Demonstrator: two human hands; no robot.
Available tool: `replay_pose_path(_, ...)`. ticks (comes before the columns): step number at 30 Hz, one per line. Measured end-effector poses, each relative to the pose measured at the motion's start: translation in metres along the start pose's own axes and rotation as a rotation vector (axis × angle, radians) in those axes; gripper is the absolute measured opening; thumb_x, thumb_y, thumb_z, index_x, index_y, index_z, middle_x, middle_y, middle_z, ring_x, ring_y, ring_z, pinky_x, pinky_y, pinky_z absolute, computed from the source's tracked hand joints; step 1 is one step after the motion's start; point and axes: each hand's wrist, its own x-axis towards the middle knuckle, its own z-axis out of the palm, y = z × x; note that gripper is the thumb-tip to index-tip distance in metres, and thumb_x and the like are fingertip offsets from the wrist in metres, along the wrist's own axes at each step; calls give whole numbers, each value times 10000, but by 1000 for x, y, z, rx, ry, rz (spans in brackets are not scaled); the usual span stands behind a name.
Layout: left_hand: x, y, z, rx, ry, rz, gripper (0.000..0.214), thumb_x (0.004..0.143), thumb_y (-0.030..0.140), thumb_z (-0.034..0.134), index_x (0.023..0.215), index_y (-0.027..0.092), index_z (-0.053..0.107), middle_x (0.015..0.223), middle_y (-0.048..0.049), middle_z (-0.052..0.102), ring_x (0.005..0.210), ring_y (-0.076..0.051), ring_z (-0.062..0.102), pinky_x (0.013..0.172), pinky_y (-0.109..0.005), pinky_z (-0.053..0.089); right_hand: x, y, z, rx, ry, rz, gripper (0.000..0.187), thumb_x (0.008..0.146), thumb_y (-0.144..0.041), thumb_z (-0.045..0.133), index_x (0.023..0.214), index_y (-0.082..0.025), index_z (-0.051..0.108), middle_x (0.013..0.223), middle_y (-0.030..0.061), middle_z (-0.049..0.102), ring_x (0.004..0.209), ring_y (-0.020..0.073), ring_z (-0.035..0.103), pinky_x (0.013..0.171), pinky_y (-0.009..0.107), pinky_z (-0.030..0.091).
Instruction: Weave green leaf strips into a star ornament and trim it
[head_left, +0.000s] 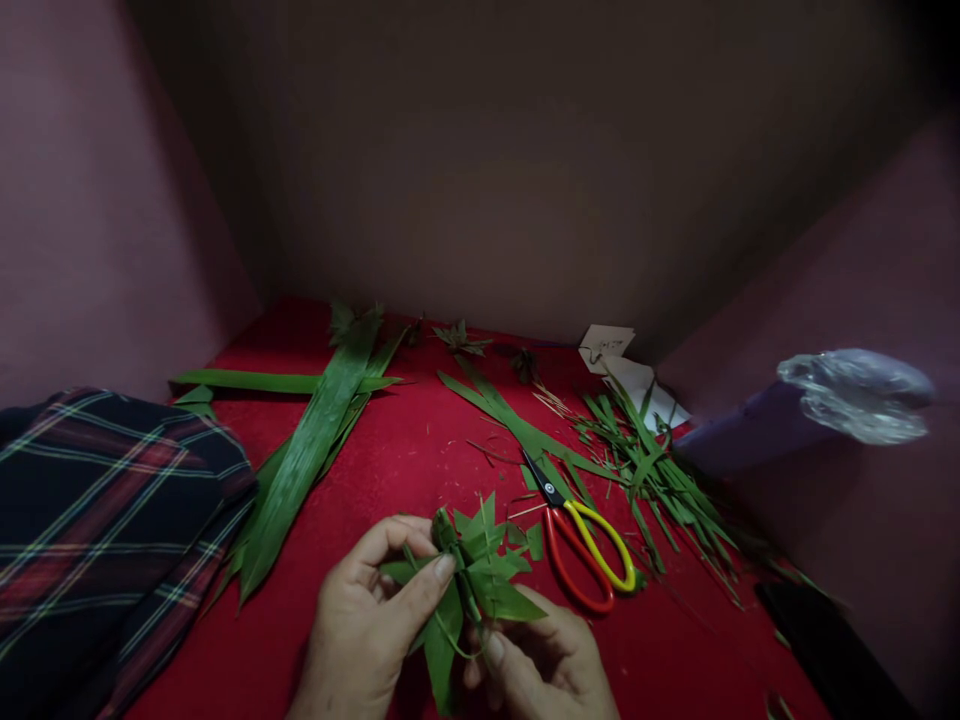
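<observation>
Between my two hands is a small figure of folded green leaf [491,570], with pointed flaps spreading out and a rolled piece at its top. My left hand [375,600] pinches its left side between thumb and fingers. Below and to the right, my right hand [544,655] closes its thumb and fingertips on the lower part, where a thin strip loops down. Its fingertips are partly hidden by the leaf. Just beyond my right hand, scissors [581,545] with one red and one yellow handle lie on the red surface [427,450].
Long broad green leaves [315,450] lie crossed at the left. A heap of narrow leaf strips [660,470] and white papers [645,390] lie at the right. Plaid cloth [135,520] takes up the left side. Clear plastic [862,395] sticks out at the right, above a dark flat object [832,650].
</observation>
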Motion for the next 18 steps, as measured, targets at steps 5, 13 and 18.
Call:
replay_pose_path(5,0,2,2,-8,15,-25,195,577,243,746,599,157,572,763,-5,596,627,-124,560,544,-208,456,-1,-6,0,-21,17,15,368,730,-500,628,699,-136,581,545,35,591,429,78,440,429,184,320)
replay_pose_path(13,-1,2,2,-5,4,-41,187,582,238,745,614,159,578,773,-5,591,634,-122,557,555,-209,454,2,-7,3,-9,7,-3,381,722,-511,628,665,-137,587,507,26,570,401,77,425,401,184,288)
replay_pose_path(18,-1,4,3,-16,15,-14,201,552,240,760,590,160,580,753,-8,591,639,-133,567,553,-210,465,3,-7,6,20,16,7,375,720,-494,641,636,-133,582,465,16,552,373,65,393,392,182,261)
